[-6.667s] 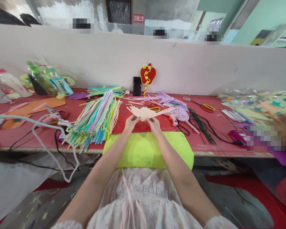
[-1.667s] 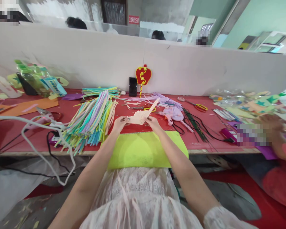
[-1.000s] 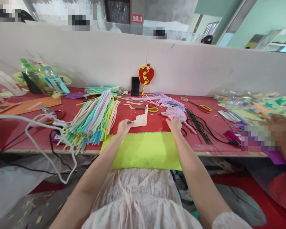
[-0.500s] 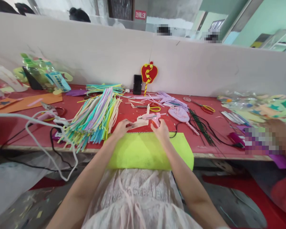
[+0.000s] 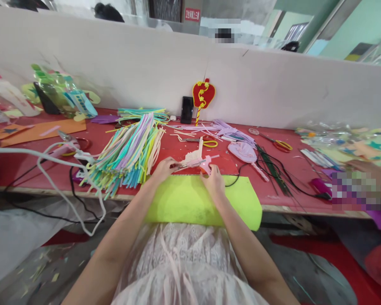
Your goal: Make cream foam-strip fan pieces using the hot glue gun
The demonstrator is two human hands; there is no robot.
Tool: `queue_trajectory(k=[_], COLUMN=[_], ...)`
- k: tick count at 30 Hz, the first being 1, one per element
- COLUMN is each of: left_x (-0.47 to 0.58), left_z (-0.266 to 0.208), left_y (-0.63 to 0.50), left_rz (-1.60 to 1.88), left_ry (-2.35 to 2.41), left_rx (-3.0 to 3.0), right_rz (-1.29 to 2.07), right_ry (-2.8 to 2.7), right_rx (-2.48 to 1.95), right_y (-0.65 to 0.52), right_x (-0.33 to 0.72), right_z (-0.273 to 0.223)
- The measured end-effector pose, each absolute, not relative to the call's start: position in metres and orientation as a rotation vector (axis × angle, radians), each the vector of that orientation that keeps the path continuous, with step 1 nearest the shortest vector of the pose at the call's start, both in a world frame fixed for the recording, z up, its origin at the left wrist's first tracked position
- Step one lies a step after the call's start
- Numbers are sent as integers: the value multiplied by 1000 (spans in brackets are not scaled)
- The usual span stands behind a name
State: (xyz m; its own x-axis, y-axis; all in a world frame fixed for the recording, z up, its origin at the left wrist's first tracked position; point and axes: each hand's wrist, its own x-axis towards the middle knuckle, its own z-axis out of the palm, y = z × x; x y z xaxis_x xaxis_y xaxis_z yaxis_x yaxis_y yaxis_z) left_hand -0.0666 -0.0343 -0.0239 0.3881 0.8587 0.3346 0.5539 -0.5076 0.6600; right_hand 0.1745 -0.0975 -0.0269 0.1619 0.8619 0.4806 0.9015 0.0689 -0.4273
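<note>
My right hand (image 5: 215, 180) is wrapped round the grip of a pink hot glue gun (image 5: 205, 163), whose nozzle points left. Across from it, my left hand (image 5: 164, 170) has its fingers pinched on something thin and small that I cannot make out. The nozzle reaches close to those fingertips; whether they touch is not clear. Just behind the hands, cream-coloured strips (image 5: 194, 155) are laid side by side on the red table (image 5: 171, 150). Under my forearms lies a yellow-green sheet (image 5: 190, 201) at the table's front edge.
Left of my hands is a heap of pastel pipe cleaners (image 5: 127, 152). Yellow-handled scissors (image 5: 209, 143) and a lilac fuzzy piece (image 5: 242, 151) lie beyond. A phone (image 5: 186, 110) and a red-yellow ornament (image 5: 203, 95) stand by the partition. A co-worker's hand (image 5: 373, 173) is far right.
The glue gun has tilted and come down to the left, its nozzle nearer my left fingertips. My left hand keeps its pinch. The whole view has shifted slightly.
</note>
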Motion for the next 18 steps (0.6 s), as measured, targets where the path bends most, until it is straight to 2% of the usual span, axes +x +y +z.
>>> queue_trajectory(k=[18], left_x=[-66], left_z=[-24], left_y=[-33], left_rz=[967], left_ry=[1193], left_rx=[2228], right_rz=[-84], right_ry=[-1738], right_rx=[-1681], right_y=[-94], right_x=[174], right_z=[-31])
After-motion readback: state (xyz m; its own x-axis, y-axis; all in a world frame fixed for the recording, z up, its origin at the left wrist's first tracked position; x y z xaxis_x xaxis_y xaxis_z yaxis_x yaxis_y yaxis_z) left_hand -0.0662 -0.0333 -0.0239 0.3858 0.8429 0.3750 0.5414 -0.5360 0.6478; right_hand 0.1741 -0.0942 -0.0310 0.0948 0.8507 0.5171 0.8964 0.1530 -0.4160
